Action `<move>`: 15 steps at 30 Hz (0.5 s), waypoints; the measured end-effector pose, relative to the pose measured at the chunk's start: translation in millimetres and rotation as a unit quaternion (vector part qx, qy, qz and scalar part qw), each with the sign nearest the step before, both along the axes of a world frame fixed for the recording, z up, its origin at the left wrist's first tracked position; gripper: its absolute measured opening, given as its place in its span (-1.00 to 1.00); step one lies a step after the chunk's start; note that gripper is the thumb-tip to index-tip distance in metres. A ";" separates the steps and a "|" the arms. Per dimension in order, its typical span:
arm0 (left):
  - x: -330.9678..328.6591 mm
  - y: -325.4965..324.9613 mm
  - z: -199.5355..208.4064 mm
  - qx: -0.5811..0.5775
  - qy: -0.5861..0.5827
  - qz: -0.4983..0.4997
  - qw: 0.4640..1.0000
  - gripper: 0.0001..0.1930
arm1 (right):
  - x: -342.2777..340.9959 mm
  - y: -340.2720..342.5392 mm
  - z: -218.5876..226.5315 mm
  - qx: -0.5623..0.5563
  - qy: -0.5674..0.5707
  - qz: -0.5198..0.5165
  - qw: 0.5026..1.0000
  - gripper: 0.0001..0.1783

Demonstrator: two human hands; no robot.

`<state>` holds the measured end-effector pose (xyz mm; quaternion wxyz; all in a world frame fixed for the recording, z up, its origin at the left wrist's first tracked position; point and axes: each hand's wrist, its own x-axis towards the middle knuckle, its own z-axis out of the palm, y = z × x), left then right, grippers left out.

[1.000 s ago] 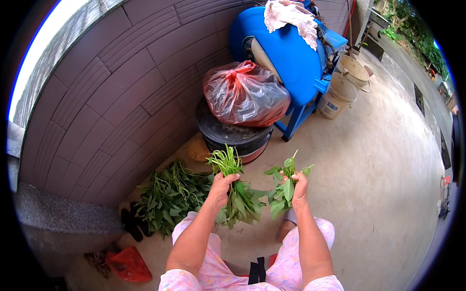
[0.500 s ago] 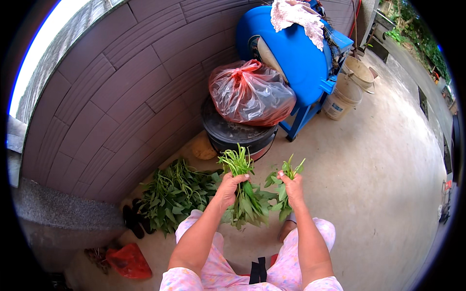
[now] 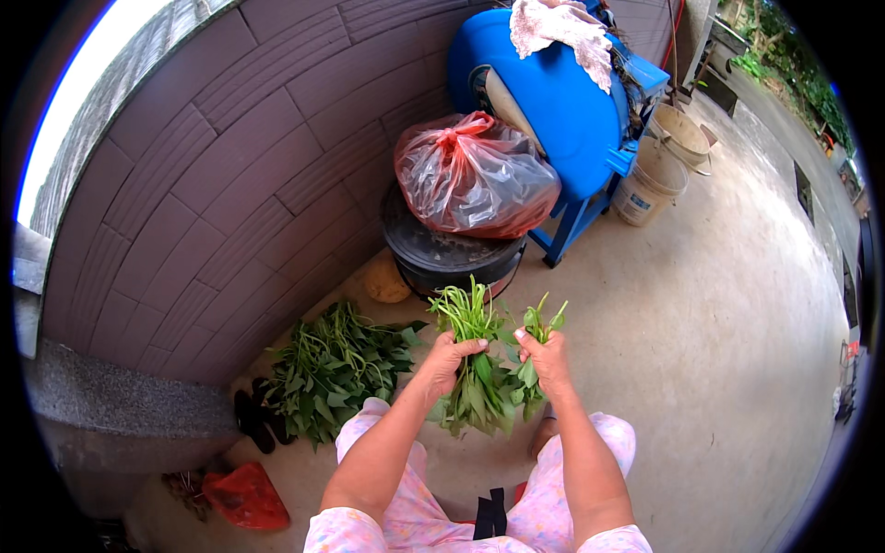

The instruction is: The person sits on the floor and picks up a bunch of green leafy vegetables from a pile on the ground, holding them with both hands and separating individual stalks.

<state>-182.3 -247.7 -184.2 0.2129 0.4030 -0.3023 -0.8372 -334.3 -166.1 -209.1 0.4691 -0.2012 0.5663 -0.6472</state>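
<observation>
My left hand (image 3: 448, 358) is closed around a thick bunch of leafy greens (image 3: 477, 392), its pale green stems pointing up and away from me and the leaves hanging down. Close beside it, my right hand (image 3: 548, 361) grips a smaller bunch of the same greens (image 3: 532, 382), stems also upward. Leaves of the two bunches touch between my hands. On the floor to the left lies a big heap of leafy greens (image 3: 336, 373), stems and dark leaves jumbled together.
Ahead stands a black lidded bucket (image 3: 442, 253) with a tied clear-and-red plastic bag (image 3: 479, 180) on top. Behind it is a large blue machine (image 3: 544, 101) on legs, with pale buckets (image 3: 650, 189) to its right. A red bag (image 3: 246, 496) and dark shoes (image 3: 253, 419) lie left, near the tiled wall (image 3: 203, 203).
My two hands have come nearer each other. The right one moved left with its bunch, and the left one shifted slightly right, so the bunches now meet.
</observation>
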 end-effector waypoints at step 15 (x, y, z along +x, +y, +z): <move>-10.1 9.6 -8.7 -0.008 0.033 -0.033 0.999 -0.71 | 16.9 -7.9 7.2 -0.022 -0.028 0.019 0.999 -0.88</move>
